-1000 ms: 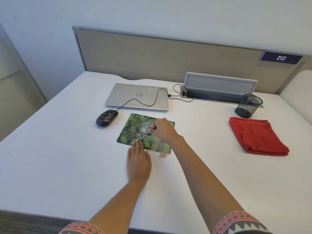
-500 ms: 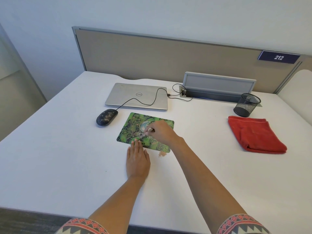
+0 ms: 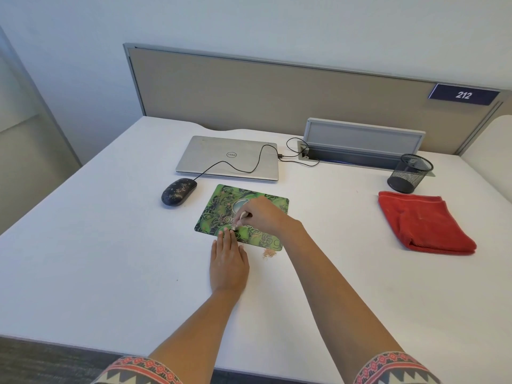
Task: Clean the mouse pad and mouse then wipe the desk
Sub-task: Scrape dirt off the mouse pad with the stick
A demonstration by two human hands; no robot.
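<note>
Head view: we look down on a white surface (image 3: 110, 245) that fills most of the frame, backed by a beige partition (image 3: 277, 90) with a grey rim and a pale wall (image 3: 249, 23) above it. A dark plate reading 212 (image 3: 464, 94) sits on the partition at the upper right. Grey carpet (image 3: 41, 361) shows at the lower left.

The green mouse pad (image 3: 219, 209) lies flat at the centre of the frame. Our left hand (image 3: 228, 261) rests palm down on the surface, its fingers straight and together, their tips pressing on the pad's near edge. Our right hand (image 3: 263, 214) is over the pad, its fingers curled and pinching a small whitish tool (image 3: 238, 220) whose tip meets the pad; we cannot tell what the tool is. A small heap of tan crumbs (image 3: 269, 253) lies on the surface just below the pad's lower right corner.

The black mouse (image 3: 178, 191), flecked with light specks, sits just to the upper left of the pad, apart from it. Its cable (image 3: 238, 164) crosses the lid of a closed silver laptop (image 3: 227, 157) above the pad. To the right, a grey cable box flap (image 3: 363, 139) stands open. A black mesh pen cup (image 3: 410, 173) stands at the right, with a folded red cloth (image 3: 424, 225) just below it.
</note>
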